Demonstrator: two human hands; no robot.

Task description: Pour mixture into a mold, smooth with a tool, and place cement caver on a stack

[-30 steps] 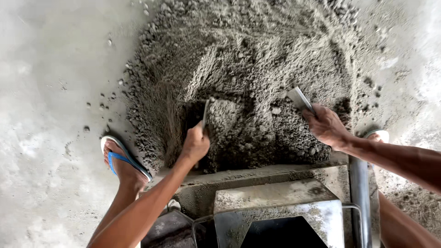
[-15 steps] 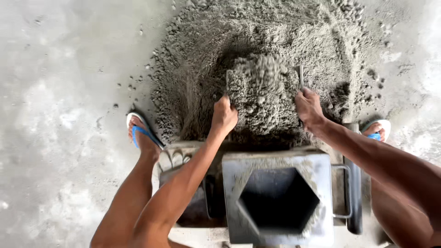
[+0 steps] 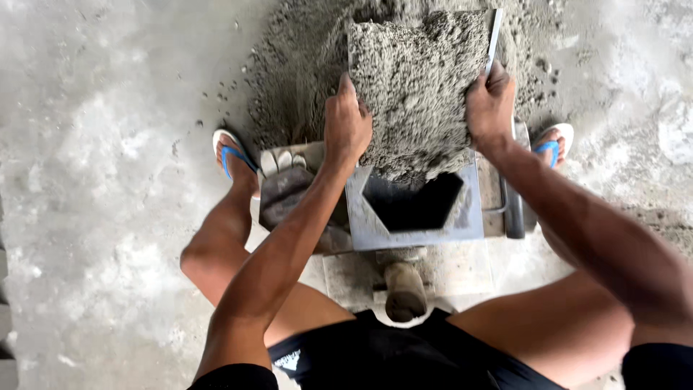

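My left hand [image 3: 347,123] and my right hand [image 3: 490,106] each grip one side of a flat metal scoop [image 3: 493,40]. The scoop carries a thick heap of grey sand-cement mix [image 3: 415,79]. The load hangs tilted just over the far edge of a square steel mould [image 3: 361,213] with a dark hexagonal opening [image 3: 411,204]. Some mix at the scoop's lower edge touches the mould's rim. The scoop's base and left edge are hidden under the mix.
A large pile of the same grey mix [image 3: 296,65] lies on the concrete floor beyond the mould. My feet in blue-strapped sandals [image 3: 229,153] [image 3: 552,144] flank the mould. A grey metal handle [image 3: 513,209] and a worn block [image 3: 404,289] stand by the mould.
Both hands drew the scoop out of the pile, lifted it loaded with mix and brought it toward me over the mould's opening.
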